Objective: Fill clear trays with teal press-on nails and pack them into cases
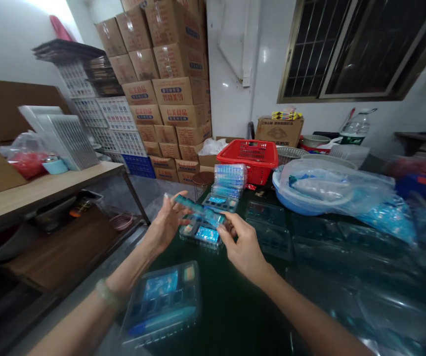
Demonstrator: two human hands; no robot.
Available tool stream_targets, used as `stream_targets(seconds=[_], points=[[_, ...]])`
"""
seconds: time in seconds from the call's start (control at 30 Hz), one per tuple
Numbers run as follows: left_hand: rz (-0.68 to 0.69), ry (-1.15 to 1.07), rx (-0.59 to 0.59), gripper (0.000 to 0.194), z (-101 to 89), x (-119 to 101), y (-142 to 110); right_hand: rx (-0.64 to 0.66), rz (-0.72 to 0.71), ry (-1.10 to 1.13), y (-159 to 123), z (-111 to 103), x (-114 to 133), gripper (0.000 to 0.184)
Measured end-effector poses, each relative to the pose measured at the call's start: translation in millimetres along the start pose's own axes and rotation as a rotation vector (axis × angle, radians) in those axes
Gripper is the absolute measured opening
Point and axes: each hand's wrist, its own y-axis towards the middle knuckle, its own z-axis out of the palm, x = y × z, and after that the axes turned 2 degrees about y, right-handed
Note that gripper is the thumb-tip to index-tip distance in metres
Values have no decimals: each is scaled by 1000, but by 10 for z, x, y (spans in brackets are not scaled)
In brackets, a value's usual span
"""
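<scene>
A clear plastic tray (200, 210), tilted and seen nearly edge-on, spans the space between my hands. My right hand (244, 242) pinches its right end between thumb and fingers. At the other end, my left hand (168, 217) holds it loosely, thumb on the near side and fingers curved behind. Just beneath sits a filled clear tray (207, 235) with a blue packet in it. Closer to me on the dark green table (231, 306) lies another filled tray (163, 301), holding a blue packet, a small pale piece and a long blue item; it is blurred.
Behind my hands rises a stack of filled clear trays (230, 180), beside a red basket (248, 158). A blue basin (298, 200) with plastic bags stands right of it. Empty clear trays (346, 267) cover the table's right side. A wooden bench (50, 190) runs along the left; cartons (176, 91) tower behind.
</scene>
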Motion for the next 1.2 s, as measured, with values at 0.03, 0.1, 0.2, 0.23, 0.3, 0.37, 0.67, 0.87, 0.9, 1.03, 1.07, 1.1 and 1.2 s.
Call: stream_targets(seconds=[0.03, 0.1, 0.2, 0.23, 0.3, 0.37, 0.67, 0.87, 0.9, 1.03, 1.07, 1.1, 1.2], points=[[5, 190, -36, 57, -56, 47, 35, 24, 91, 71, 48, 14, -56, 24], [-14, 456, -78, 52, -156, 172, 119, 83, 247, 158, 140, 78, -217, 21], [-100, 641, -87, 47, -270, 405, 278, 134, 376, 146, 228, 224, -503, 22], [-132, 711, -90, 46, -303, 487, 338, 143, 401, 121, 239, 272, -589, 22], [-196, 848, -91, 42, -367, 639, 455, 156, 455, 54, 240, 353, -733, 22], [-248, 967, -90, 35, -430, 762, 556, 156, 500, -39, 227, 407, -839, 19], [-96, 1198, -53, 41, -443, 866, 556, 170, 646, -266, 149, 525, -1104, 54], [248, 1099, 318, 69, -163, 808, 502, 196, 707, -182, 118, 644, -1185, 55], [272, 1103, 400, 78, -129, 801, 533, 202, 720, -156, 120, 648, -1186, 55], [325, 1304, 713, 105, -51, 749, 708, 246, 782, -11, 143, 595, -1148, 56], [332, 1374, 767, 106, -40, 728, 746, 252, 797, 31, 149, 571, -1129, 55], [332, 1426, 796, 106, -31, 708, 775, 253, 811, 74, 153, 545, -1107, 55], [320, 1480, 781, 101, -16, 665, 809, 232, 846, 195, 144, 461, -1040, 52]])
